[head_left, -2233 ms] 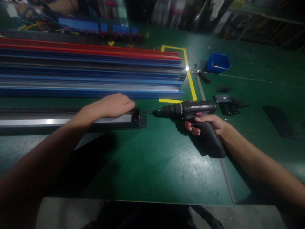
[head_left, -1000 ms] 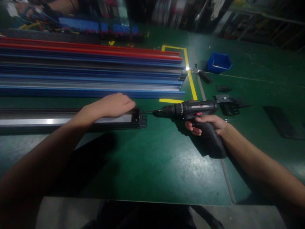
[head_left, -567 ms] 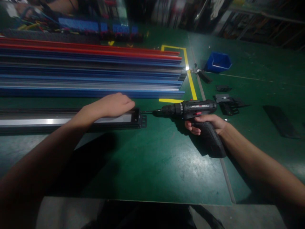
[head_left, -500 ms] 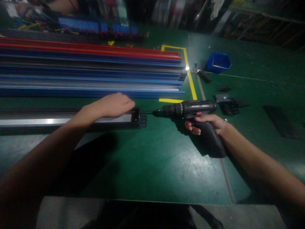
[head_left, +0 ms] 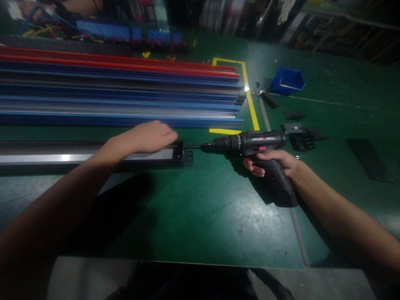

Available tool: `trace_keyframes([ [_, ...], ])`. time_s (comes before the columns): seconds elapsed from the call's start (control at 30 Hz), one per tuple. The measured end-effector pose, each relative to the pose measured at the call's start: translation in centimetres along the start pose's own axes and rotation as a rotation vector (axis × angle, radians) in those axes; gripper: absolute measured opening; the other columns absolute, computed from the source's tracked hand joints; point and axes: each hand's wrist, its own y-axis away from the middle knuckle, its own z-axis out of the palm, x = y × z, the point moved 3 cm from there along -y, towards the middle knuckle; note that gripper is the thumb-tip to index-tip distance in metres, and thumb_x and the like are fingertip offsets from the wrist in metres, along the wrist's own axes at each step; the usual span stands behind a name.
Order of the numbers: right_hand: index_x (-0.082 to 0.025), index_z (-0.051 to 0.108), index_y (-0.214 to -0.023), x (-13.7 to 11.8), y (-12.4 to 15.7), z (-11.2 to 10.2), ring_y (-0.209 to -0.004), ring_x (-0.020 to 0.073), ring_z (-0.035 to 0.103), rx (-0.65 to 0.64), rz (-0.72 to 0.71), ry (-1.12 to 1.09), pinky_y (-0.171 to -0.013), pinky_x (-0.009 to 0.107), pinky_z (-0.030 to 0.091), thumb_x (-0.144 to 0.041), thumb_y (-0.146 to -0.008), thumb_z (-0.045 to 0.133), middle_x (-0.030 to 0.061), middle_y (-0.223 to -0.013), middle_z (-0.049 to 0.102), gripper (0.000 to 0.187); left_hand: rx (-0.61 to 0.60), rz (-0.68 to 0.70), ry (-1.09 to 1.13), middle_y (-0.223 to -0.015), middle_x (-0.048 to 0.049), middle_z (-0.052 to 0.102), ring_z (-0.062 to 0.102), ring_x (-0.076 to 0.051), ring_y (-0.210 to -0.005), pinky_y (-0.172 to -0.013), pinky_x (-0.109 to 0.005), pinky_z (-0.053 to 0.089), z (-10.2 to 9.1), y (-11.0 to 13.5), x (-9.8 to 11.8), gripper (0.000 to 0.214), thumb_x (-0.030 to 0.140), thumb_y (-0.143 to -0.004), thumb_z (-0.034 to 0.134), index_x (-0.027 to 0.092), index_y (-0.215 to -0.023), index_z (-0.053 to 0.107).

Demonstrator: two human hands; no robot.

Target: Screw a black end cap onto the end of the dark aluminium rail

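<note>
Leftward, drill (head_left: pixel 260 141) parallel to black rail (head_left: pixel 68 158)

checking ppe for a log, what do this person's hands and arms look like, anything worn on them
The bare left hand and bare right hand wear no gloves, and no ring or watch shows. The left forearm and right forearm show no sleeve, though shadow darkens the left.

The drill (head_left: pixel 271 145) bears pale lettering (head_left: pixel 261 138) and, on its collar (head_left: pixel 238 142), small marks, all too blurred to read

The hands (head_left: pixel 151 136) and forearms (head_left: pixel 337 204) are bare, with dark clothing (head_left: pixel 193 283) showing at the bottom.
</note>
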Motion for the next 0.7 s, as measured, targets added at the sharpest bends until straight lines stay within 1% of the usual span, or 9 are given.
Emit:
trace_keyframes([
  [0.1, -0.006, 0.071, -0.113, -0.07, 0.06, 0.03, -0.068, 0.0117, 0.067, 0.009, 0.006, 0.001, -0.064, 0.024, 0.059, -0.026, -0.095, 0.075, 0.0122, -0.097, 0.075, 0.027, -0.007, -0.014, 0.017, -0.081, -0.0068, 0.072, 0.058, -0.020, -0.071, -0.066, -0.033, 0.037, -0.14, 0.03, 0.13, 0.054, 0.044, -0.102, 0.027, 0.021, -0.073, 0.066],
  [0.23, -0.006, 0.072, -0.109, -0.13, 0.08, 0.08, -0.070, 0.0129, 0.067, 0.030, 0.033, 0.004, -0.065, 0.025, 0.060, -0.028, -0.093, 0.077, 0.0124, -0.098, 0.076, 0.028, -0.007, -0.018, 0.014, -0.081, -0.0067, 0.071, 0.057, -0.020, -0.070, -0.066, -0.034, 0.037, -0.23, 0.10, 0.28, 0.052, 0.045, -0.100, 0.030, 0.021, -0.073, 0.067],
  [0.4, -0.005, 0.072, -0.109, -0.14, 0.03, 0.08, -0.070, 0.0127, 0.067, 0.033, 0.046, -0.016, -0.066, 0.025, 0.060, -0.028, -0.093, 0.078, 0.0122, -0.098, 0.075, 0.029, -0.003, -0.015, 0.011, -0.080, -0.0067, 0.069, 0.058, -0.020, -0.070, -0.066, -0.034, 0.037, -0.07, 0.07, 0.16, 0.052, 0.045, -0.101, 0.028, 0.021, -0.073, 0.065],
  [0.57, -0.006, 0.071, -0.107, -0.13, 0.03, -0.03, -0.071, 0.0126, 0.068, 0.026, 0.056, -0.014, -0.067, 0.024, 0.060, -0.030, -0.093, 0.079, 0.0126, -0.098, 0.074, 0.029, 0.010, 0.014, -0.023, -0.084, -0.0069, 0.071, 0.060, -0.021, -0.075, -0.070, -0.034, 0.038, 0.20, -0.03, -0.16, 0.045, 0.042, -0.099, 0.034, 0.022, -0.077, 0.068],
  [0.7, -0.006, 0.071, -0.107, -0.15, 0.03, -0.02, -0.071, 0.0126, 0.068, 0.031, 0.057, -0.018, -0.068, 0.025, 0.061, -0.029, -0.093, 0.079, 0.0124, -0.098, 0.075, 0.028, 0.009, 0.001, -0.017, -0.084, -0.0068, 0.071, 0.059, -0.021, -0.074, -0.069, -0.034, 0.038, 0.23, -0.01, -0.25, 0.048, 0.044, -0.099, 0.033, 0.022, -0.077, 0.069],
])
